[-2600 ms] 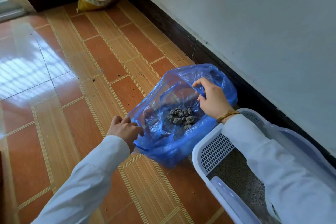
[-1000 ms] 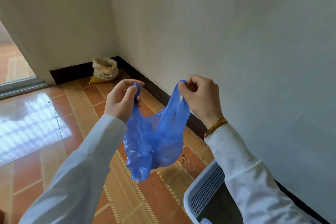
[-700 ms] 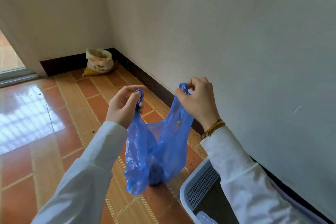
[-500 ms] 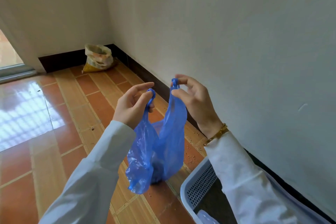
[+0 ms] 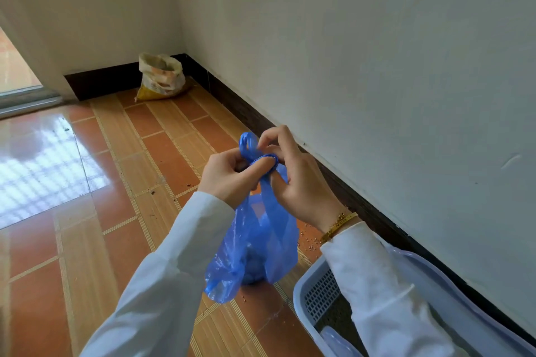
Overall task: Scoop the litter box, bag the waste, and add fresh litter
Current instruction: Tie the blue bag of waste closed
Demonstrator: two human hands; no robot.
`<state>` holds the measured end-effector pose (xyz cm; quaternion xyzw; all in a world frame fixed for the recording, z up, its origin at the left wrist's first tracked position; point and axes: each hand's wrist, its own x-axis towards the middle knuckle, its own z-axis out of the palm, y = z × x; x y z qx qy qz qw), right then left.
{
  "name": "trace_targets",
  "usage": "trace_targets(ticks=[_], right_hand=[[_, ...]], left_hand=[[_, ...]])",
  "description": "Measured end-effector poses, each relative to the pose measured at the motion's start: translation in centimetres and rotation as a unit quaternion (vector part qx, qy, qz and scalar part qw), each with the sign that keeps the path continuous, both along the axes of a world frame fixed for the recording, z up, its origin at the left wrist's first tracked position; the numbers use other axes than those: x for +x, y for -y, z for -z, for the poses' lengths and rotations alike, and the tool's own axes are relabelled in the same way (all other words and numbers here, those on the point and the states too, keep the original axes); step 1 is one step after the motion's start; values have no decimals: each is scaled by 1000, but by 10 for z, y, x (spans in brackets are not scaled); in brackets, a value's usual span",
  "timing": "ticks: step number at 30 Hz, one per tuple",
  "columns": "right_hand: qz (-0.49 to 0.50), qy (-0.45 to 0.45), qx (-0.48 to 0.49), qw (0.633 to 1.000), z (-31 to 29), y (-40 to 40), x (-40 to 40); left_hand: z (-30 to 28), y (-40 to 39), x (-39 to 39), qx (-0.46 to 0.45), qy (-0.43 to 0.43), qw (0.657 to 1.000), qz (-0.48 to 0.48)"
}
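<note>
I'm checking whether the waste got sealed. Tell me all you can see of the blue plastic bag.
The blue plastic bag is thin, crinkled, translucent film, hanging in the air above the tiled floor beside the litter box. A dark lump sags in its bottom. The left hand and right hand pinch its two handle loops, crossed together; no finished knot shows.

White walls [image 5: 377,38] meet a dark skirting [image 5: 232,101]. The tiled floor [image 5: 121,211], orange and glossy, reflects daylight at the left. A sack [image 5: 161,77] sits in the corner.

head cam | looks forward-down | close above hands | single view
</note>
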<state>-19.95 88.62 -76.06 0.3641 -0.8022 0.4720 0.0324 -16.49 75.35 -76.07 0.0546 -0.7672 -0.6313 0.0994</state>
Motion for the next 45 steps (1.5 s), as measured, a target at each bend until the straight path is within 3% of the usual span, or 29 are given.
trace_targets(ticks=[10, 15, 21, 26, 29, 33, 37, 39, 41, 43, 45], right_hand=[[-20, 47, -49, 997, 8, 4, 0], [-8, 36, -43, 998, 14, 6, -3], [65, 62, -49, 995, 17, 13, -3], [181, 168, -81, 966, 23, 17, -7], [192, 239, -86, 948, 25, 16, -8], [181, 264, -95, 943, 22, 13, -11], [171, 210, -76, 960, 22, 9, -11], [139, 200, -70, 967, 23, 10, -9], [121, 177, -64, 975, 23, 11, -10], [131, 116, -55, 983, 22, 12, -11], [178, 29, -33, 983, 20, 12, -12]], left_hand=[[6, 3, 5, 61, -21, 997, -49], [2, 5, 10, 154, -14, 987, -41], [14, 2, 9, 73, -58, 993, -78], [24, 2, 13, 34, -117, 992, -29], [35, 7, 12, -64, -142, 988, -7], [43, 11, 7, -344, -188, 917, -69], [38, 6, 6, -440, -169, 877, -98], [37, 5, 3, -459, -129, 874, -97], [39, 5, 1, -382, -78, 919, -57], [38, 7, 0, -182, -34, 983, -12], [30, 7, 2, -15, -18, 1000, 0]])
